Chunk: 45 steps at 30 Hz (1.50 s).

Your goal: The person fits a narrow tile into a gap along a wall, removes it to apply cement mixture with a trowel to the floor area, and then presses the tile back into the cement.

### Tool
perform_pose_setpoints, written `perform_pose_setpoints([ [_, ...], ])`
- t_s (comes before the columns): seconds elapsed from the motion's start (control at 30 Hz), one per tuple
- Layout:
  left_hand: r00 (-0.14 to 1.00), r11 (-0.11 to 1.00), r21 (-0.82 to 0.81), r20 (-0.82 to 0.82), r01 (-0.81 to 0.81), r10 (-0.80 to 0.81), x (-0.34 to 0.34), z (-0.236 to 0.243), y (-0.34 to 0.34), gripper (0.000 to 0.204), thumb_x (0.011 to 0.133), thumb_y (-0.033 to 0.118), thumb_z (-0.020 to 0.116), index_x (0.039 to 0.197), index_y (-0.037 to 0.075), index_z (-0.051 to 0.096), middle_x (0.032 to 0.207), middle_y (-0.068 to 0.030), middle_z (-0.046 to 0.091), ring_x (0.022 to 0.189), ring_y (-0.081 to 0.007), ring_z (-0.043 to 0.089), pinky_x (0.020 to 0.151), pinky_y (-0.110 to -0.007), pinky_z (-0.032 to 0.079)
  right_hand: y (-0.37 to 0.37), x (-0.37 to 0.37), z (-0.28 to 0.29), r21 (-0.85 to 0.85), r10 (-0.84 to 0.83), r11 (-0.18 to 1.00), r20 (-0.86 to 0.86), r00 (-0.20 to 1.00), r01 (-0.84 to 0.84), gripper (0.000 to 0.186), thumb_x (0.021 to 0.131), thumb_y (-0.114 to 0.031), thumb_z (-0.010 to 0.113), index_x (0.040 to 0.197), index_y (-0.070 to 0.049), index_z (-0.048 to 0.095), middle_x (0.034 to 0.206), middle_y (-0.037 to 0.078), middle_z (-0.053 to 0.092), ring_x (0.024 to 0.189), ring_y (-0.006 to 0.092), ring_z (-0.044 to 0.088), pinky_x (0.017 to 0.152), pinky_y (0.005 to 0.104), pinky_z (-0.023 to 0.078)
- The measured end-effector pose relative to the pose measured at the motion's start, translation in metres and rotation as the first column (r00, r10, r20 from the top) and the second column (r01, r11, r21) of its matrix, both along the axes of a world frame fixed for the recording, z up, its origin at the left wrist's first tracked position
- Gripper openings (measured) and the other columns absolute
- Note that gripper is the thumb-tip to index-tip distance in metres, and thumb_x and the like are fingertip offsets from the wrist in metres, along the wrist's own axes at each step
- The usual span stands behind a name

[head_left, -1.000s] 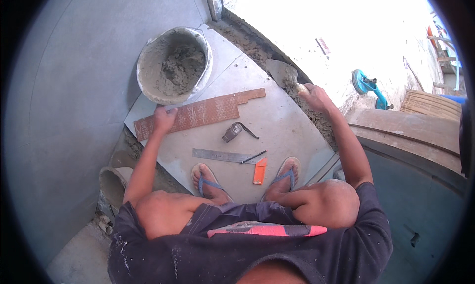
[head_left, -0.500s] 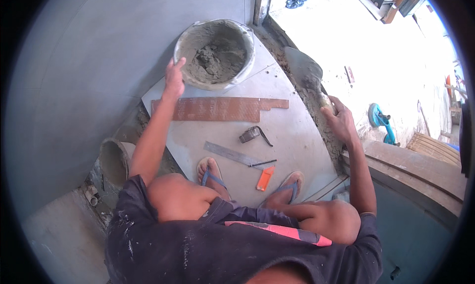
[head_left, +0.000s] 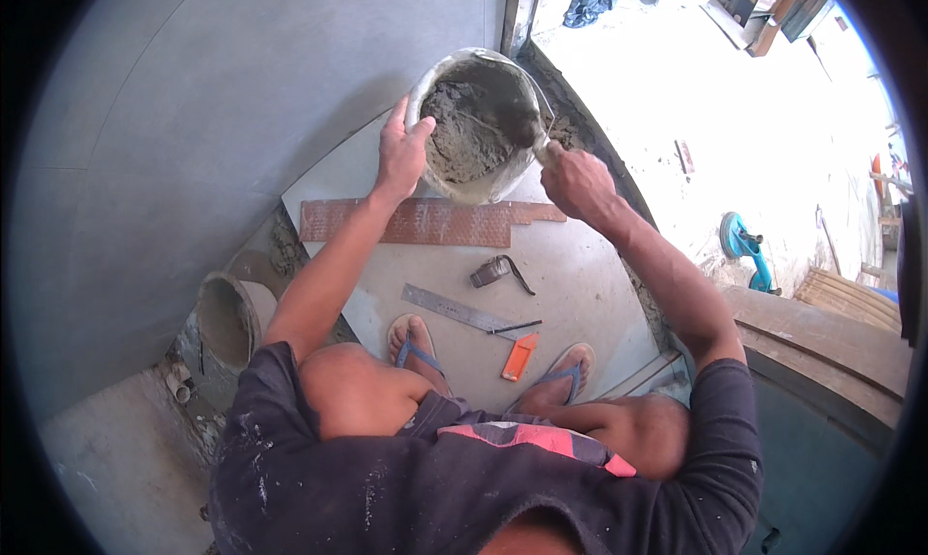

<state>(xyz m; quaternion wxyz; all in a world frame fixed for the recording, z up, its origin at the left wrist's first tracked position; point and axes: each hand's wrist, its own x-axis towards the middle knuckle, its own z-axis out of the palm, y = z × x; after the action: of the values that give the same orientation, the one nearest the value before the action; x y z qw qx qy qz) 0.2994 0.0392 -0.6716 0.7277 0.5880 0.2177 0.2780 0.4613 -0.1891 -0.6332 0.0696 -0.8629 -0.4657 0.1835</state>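
My left hand grips the left rim of a bucket, thumb over the edge. Grey wet mortar fills part of this tilted bucket. At its right rim, my right hand is closed round the handle of a trowel. The trowel's blade reaches into the bucket and is mostly hidden by mortar and shadow. Just below the bucket lies a brown notched strip on a large grey tile.
Between the strip and my feet lie a tape measure, an orange-handled try square and a dark pencil. A second bucket rests at left. A blue suction lifter stands on the bright floor at right.
The trowel has gone from the mortar strip at right into the bucket with my right hand. My left hand has shifted the bucket to the right and tilted it.
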Motion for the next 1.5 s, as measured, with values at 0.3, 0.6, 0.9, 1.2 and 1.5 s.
perform_pose_setpoints([
  [0.3,1.000,0.999,0.037,0.006,0.003,-0.004,-0.003,0.004,-0.011,0.052,0.097,0.002,0.054,0.147,-0.004,0.040,0.133,-0.0117,0.057,0.120,-0.0169,0.055,0.108,-0.033,0.042,-0.009,-0.018,-0.029,0.127,-0.055,0.982,-0.514,0.856,0.139,0.045,0.091,-0.035,0.063,0.115,0.003,0.069,0.090,0.028,0.071,0.086,0.0394,0.071,0.079,0.0453,0.055],
  [0.6,0.998,0.999,-0.015,0.025,0.051,-0.050,-0.009,0.002,-0.007,0.049,0.098,0.003,0.054,0.145,-0.003,0.042,0.132,-0.0111,0.058,0.119,-0.0164,0.055,0.107,-0.033,0.043,-0.025,-0.029,-0.010,0.177,-0.044,0.977,-0.376,0.926,0.118,0.046,0.090,-0.031,0.064,0.128,-0.006,0.064,0.100,0.022,0.071,0.090,0.0343,0.070,0.081,0.0443,0.054],
  [0.9,0.999,0.999,0.005,0.001,0.045,-0.045,-0.011,0.003,0.002,0.050,0.098,0.004,0.055,0.146,-0.002,0.042,0.133,-0.0105,0.058,0.119,-0.0158,0.055,0.106,-0.032,0.043,-0.024,-0.026,-0.006,0.177,-0.080,0.981,0.017,0.997,0.076,0.046,0.089,-0.025,0.068,0.133,-0.013,0.059,0.113,0.018,0.065,0.099,0.0369,0.068,0.085,0.0463,0.054],
  [1.2,0.999,0.997,0.061,-0.006,0.046,-0.046,-0.006,0.002,0.003,0.049,0.098,0.004,0.056,0.145,-0.002,0.043,0.132,-0.0100,0.058,0.119,-0.0155,0.055,0.106,-0.032,0.043,-0.023,-0.003,0.014,0.055,-0.128,0.987,-0.291,0.948,0.150,0.047,0.087,-0.030,0.066,0.129,-0.008,0.064,0.107,0.022,0.072,0.099,0.0385,0.069,0.087,0.0473,0.054],
  [1.5,0.999,0.999,-0.004,-0.006,0.047,-0.047,-0.007,0.008,-0.004,0.051,0.097,0.003,0.055,0.146,-0.002,0.041,0.134,-0.0113,0.056,0.122,-0.0162,0.053,0.109,-0.033,0.040,-0.013,-0.012,-0.025,0.194,0.011,0.980,-0.247,0.969,0.038,0.046,0.086,-0.029,0.063,0.126,-0.007,0.066,0.099,0.025,0.072,0.088,0.0422,0.070,0.081,0.0514,0.056],
])
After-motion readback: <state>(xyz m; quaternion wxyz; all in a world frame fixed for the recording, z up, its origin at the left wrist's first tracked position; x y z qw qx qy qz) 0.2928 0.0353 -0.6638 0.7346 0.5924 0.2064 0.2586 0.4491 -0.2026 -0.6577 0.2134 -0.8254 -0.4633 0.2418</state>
